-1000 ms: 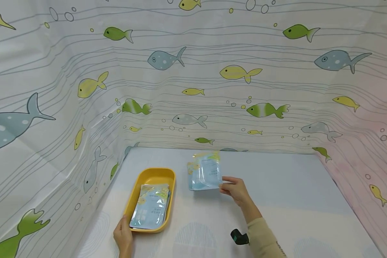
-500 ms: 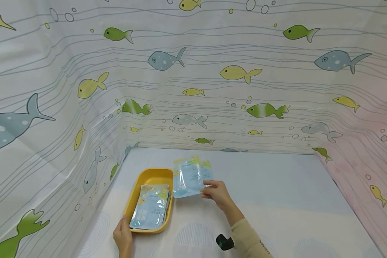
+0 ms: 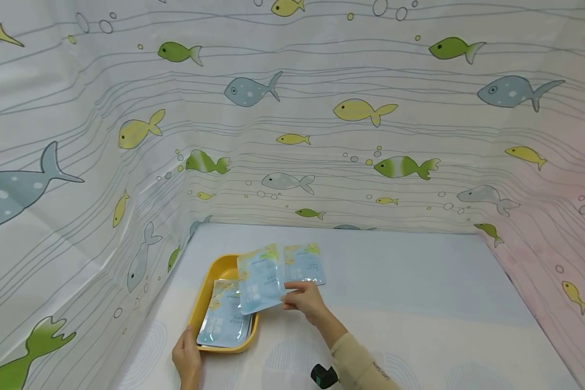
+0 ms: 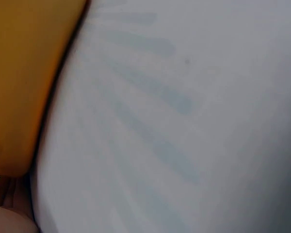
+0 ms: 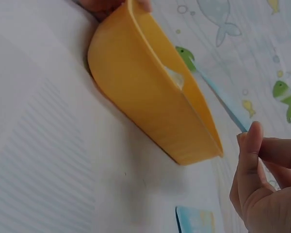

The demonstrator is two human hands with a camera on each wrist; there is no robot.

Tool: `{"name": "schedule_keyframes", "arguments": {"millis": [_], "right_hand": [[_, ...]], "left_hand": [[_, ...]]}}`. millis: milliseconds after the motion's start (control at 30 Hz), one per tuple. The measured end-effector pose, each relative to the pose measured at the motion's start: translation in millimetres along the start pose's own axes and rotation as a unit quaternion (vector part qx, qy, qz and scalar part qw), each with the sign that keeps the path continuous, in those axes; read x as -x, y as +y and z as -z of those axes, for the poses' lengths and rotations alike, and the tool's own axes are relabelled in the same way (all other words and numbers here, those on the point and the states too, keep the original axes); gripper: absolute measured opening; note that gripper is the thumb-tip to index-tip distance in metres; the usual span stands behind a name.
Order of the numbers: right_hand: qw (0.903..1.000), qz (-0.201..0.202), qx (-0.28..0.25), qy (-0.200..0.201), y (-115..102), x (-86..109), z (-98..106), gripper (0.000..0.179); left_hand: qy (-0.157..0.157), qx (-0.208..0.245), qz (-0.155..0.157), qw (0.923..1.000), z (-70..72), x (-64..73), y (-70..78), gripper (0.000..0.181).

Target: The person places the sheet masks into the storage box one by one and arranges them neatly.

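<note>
My right hand (image 3: 308, 304) pinches a flat light-blue packet (image 3: 261, 281) by its right edge, thumb against fingers. The packet is tilted and overlaps the right rim of the yellow bin (image 3: 202, 295); in the right wrist view it appears edge-on, above the rim. Inside the bin lie several similar packets (image 3: 221, 319). At the bin's near left corner my left hand (image 3: 187, 355) grips the wall, its thumb over the rim in the right wrist view. One more blue packet (image 3: 304, 262) lies flat on the table, just beyond my right hand.
A white patterned cloth covers the table (image 3: 419, 287). Fish-printed sheeting (image 3: 322, 157) walls in the back and both sides, with the left wall close to the bin. A small black device (image 3: 324, 376) sits at my right sleeve (image 3: 363, 365).
My right hand has carried the pinched packet leftward and nearer, from above the table packet to over the bin's right rim. The table packet is now uncovered. My left hand stays put.
</note>
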State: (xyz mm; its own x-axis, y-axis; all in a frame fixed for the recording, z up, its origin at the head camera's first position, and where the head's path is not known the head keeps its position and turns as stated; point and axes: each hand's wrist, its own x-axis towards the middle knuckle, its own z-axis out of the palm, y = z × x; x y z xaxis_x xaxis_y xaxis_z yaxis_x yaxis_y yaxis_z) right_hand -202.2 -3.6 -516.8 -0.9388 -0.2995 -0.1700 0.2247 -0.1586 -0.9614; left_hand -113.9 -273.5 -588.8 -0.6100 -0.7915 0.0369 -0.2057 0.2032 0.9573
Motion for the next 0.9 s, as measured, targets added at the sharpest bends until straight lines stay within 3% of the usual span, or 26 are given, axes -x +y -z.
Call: {"name": "schedule_keyframes", "arguments": {"millis": [267,600,900], "right_hand": [[0.9998,-0.004,0.005,0.021,11.0,0.2,-30.6,0.037],[0.9992,0.001,0.020,0.035,18.7,0.6,-55.0,0.033],[0.9972,-0.006,0.047,0.058,25.7,4.5,-70.6,0.032]], "left_hand": [[0.004,0.008,-0.013,0.9999,0.4,0.8,-1.0,0.044],[-0.001,0.012,0.001,0.9999,-0.3,1.5,-0.5,0.047],[-0.034,0.035,0.019,0.9986,0.5,1.1,1.6,0.049]]}}
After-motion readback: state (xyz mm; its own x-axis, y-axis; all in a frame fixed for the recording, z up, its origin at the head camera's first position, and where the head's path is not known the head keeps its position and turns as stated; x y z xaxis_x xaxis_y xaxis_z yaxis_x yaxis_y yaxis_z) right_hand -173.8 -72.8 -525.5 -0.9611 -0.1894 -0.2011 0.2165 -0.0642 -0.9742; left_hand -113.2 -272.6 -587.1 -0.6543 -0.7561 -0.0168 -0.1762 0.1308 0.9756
